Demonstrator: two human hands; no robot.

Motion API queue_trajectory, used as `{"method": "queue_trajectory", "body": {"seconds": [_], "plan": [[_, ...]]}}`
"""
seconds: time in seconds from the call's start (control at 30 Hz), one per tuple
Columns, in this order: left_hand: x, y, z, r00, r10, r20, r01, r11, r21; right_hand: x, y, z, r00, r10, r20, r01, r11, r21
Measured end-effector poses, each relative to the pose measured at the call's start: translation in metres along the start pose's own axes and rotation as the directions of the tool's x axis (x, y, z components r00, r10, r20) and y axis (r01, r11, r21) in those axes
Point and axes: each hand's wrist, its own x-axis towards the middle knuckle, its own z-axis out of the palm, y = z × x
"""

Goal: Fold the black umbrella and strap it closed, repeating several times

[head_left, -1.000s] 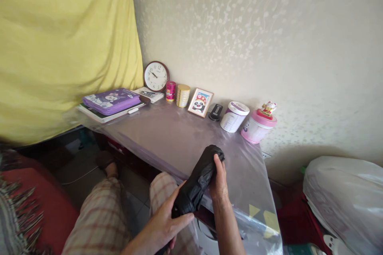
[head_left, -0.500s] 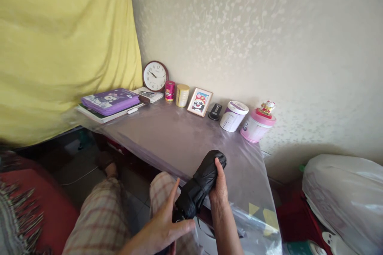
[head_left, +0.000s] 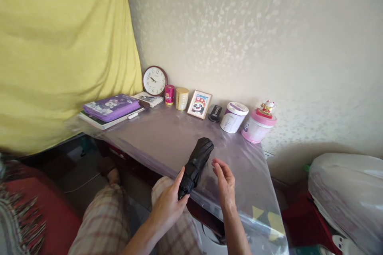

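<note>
A folded black umbrella [head_left: 196, 163] is held at a slant over the front edge of the table, its broad end pointing up and away. My left hand [head_left: 169, 200] grips its lower end, thumb on one side and fingers around the other; the handle part is hidden by the hand. To the right of the umbrella and apart from it, my right hand [head_left: 225, 178] is raised over the table with its fingers loosely bent and nothing in them.
Along the wall stand a clock [head_left: 154, 81], a pink can [head_left: 169, 95], a yellowish jar [head_left: 182, 99], a picture frame [head_left: 199, 104], a white tub [head_left: 234, 117] and a pink tub [head_left: 258, 126]. A purple case [head_left: 112, 107] lies at left. A plastic-wrapped bundle [head_left: 347, 191] sits at right.
My right hand has let go of the umbrella's upper end and moved off to its right. My left hand has closed on the lower end, and the umbrella has moved slightly up and left.
</note>
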Motion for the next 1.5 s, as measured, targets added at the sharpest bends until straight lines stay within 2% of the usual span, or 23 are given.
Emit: {"method": "queue_trajectory", "body": {"seconds": [0.17,0.33,0.43,0.53,0.7,1.0,1.23,1.5], "plan": [[0.006,0.008,-0.001,1.000,0.001,-0.002,0.000,0.970,0.244,-0.002,0.007,0.011,0.992,-0.054,0.110,0.059,0.997,-0.041],[0.006,0.014,0.003,0.993,-0.096,0.075,0.063,0.931,0.359,-0.007,0.017,0.016,0.974,-0.103,0.200,0.140,0.973,-0.181],[0.005,0.013,0.008,0.990,-0.115,0.083,0.074,0.917,0.391,-0.010,0.018,0.017,0.961,-0.137,0.238,0.200,0.943,-0.266],[0.004,0.011,0.013,0.995,-0.083,0.056,0.053,0.912,0.406,-0.012,0.017,0.020,0.943,-0.203,0.264,0.290,0.889,-0.353],[0.003,0.010,0.016,0.995,-0.078,0.057,0.051,0.925,0.376,-0.014,0.017,0.026,0.913,-0.319,0.253,0.407,0.746,-0.527],[0.000,0.016,0.013,0.995,-0.081,0.060,0.049,0.911,0.410,-0.015,0.014,0.032,0.924,-0.318,0.211,0.375,0.657,-0.654],[0.003,0.009,0.017,0.995,-0.072,0.067,0.038,0.912,0.407,-0.015,0.009,0.037,0.891,-0.385,0.242,0.436,0.575,-0.692],[0.001,0.015,0.014,0.997,-0.065,0.052,0.038,0.910,0.414,-0.011,0.008,0.038,0.887,-0.376,0.267,0.445,0.548,-0.708]]}}
